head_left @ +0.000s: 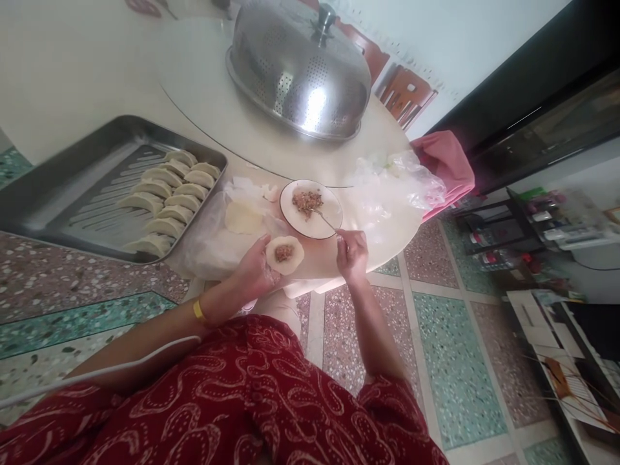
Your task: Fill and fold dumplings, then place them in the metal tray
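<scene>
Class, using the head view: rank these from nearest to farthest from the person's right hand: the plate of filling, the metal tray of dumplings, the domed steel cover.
1. plate of filling: just above-left of the right hand, whose utensil reaches it.
2. domed steel cover: at the table's far side.
3. metal tray of dumplings: far left, beyond the left hand.

Home dining room: round table (203, 84), terrazzo floor (436, 323), wooden chair (404, 93), cluttered shelves (557, 219).

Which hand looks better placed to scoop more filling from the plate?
Probably the right hand: it holds the spoon, whose tip lies on the plate by the filling. The left hand is busy cradling a filled wrapper.
</scene>
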Action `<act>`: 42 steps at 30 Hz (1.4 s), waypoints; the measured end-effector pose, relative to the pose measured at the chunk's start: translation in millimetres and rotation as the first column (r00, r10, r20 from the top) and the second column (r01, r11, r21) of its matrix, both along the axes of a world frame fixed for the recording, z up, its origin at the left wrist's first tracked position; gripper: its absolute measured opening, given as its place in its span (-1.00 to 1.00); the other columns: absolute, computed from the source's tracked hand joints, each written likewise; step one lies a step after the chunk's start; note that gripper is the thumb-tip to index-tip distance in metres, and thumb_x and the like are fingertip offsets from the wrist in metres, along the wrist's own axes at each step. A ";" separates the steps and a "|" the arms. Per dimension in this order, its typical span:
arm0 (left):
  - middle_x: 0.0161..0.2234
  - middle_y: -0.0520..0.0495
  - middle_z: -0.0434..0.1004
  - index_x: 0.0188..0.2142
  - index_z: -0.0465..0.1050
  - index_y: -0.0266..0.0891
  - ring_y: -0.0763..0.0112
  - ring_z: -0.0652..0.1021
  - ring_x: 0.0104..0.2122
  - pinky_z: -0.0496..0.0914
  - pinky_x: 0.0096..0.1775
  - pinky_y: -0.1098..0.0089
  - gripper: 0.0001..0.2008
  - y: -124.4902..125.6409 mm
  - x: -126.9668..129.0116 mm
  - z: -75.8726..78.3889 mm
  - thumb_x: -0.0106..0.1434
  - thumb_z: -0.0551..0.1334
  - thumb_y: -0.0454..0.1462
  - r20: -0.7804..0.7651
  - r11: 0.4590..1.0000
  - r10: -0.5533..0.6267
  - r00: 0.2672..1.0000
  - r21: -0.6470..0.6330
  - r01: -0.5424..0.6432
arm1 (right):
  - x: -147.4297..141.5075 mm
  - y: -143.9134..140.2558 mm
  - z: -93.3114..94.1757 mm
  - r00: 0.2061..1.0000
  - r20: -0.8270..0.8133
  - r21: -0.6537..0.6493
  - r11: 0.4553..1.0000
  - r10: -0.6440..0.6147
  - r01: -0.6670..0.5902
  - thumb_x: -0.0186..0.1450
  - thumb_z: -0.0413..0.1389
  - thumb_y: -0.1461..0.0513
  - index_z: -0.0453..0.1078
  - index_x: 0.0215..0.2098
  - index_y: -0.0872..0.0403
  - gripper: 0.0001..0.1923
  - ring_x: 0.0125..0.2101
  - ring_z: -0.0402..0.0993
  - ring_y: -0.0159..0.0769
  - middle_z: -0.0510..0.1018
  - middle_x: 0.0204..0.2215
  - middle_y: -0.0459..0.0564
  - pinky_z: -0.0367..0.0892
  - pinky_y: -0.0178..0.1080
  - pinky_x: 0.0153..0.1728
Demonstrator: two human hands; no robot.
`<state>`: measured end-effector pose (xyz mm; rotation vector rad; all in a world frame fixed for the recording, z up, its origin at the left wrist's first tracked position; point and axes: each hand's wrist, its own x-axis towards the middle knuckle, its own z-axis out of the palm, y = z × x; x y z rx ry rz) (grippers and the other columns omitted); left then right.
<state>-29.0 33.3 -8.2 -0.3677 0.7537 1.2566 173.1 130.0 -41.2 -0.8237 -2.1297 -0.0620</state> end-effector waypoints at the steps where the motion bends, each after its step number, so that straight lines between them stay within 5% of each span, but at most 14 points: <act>1: -0.36 -0.17 0.62 -0.06 0.42 -0.42 0.31 0.63 -0.39 0.55 -0.30 0.37 -0.64 0.5 -0.2 -1.2 0.48 -0.06 -0.21 0.002 1.000 -0.003 1.000 -0.002 0.003 | -1.1 1.0 -0.6 1.000 0.018 -0.003 1.000 0.020 -0.020 0.43 -0.02 0.23 0.48 -0.14 0.04 -0.78 -0.37 0.44 -0.23 0.58 -0.39 0.02 0.38 -0.14 -0.30; 7: -0.30 -0.20 0.62 0.03 0.41 -0.44 0.31 0.63 -0.32 0.55 -0.21 0.36 -0.61 2.4 -0.2 -5.2 0.48 -0.05 -0.20 0.009 1.000 -0.008 1.000 -0.008 0.008 | 3.2 -13.4 12.4 0.992 0.092 -0.035 0.996 0.091 -0.088 0.42 -0.01 0.28 0.50 -0.12 0.07 -0.76 -0.36 0.43 -0.23 0.59 -0.39 0.02 0.37 -0.15 -0.31; 20: -0.36 -0.19 0.62 0.01 0.42 -0.47 0.32 0.62 -0.38 0.54 -0.25 0.38 -0.59 3.1 -0.4 -1.4 0.48 -0.07 -0.20 -0.033 1.000 -0.023 0.999 -0.009 0.023 | 9.6 -23.0 21.8 0.999 -0.003 -0.234 0.971 -0.050 0.048 0.43 -0.03 0.15 0.52 -0.22 0.05 -0.72 -0.33 0.47 -0.22 0.60 -0.37 0.03 0.41 -0.16 -0.32; 29: -0.35 -0.19 0.63 0.05 0.41 -0.45 0.29 0.63 -0.36 0.53 -0.13 0.29 -0.56 15.1 -1.5 -7.1 0.49 -0.10 -0.19 0.048 0.999 -0.030 0.998 0.028 0.028 | 15.1 -34.5 22.2 0.881 -0.400 -0.641 0.764 -0.253 -0.072 0.35 0.09 0.02 0.52 -0.29 0.03 -0.71 -0.46 0.46 -0.36 0.51 -0.54 -0.14 0.38 -0.25 -0.35; 32: -0.36 -0.19 0.62 0.06 0.40 -0.44 0.27 0.63 -0.36 0.53 -0.11 0.25 -0.54 14.6 -4.3 -11.9 0.49 -0.11 -0.18 0.099 0.998 -0.034 0.995 0.065 0.027 | 15.7 -46.0 24.1 0.882 -0.438 -0.608 0.780 -0.175 -0.147 0.36 0.11 0.09 0.53 -0.29 0.00 -0.79 -0.41 0.48 -0.35 0.54 -0.49 -0.13 0.39 -0.24 -0.32; 37: -0.29 -0.29 0.63 0.09 0.38 -0.49 0.20 0.64 -0.26 0.52 -0.09 0.20 -0.50 7.1 -11.2 -16.6 0.48 -0.11 -0.14 0.135 0.993 -0.077 0.988 0.099 0.064 | 16.4 -64.7 29.1 0.925 -0.354 -0.446 0.845 0.134 -0.293 0.36 0.11 0.25 0.53 -0.19 -0.10 -0.84 -0.30 0.50 -0.29 0.57 -0.36 -0.09 0.43 -0.18 -0.29; 42: -0.32 -0.24 0.63 0.05 0.40 -0.46 0.27 0.64 -0.30 0.53 -0.12 0.28 -0.52 2.2 -13.4 -9.4 0.49 -0.11 -0.14 0.079 0.997 -0.040 0.996 0.071 0.035 | 19.1 -71.8 39.0 0.943 -0.270 -0.349 0.893 0.193 -0.283 0.37 0.08 0.30 0.51 -0.11 -0.11 -0.77 -0.31 0.47 -0.26 0.56 -0.36 -0.07 0.41 -0.18 -0.36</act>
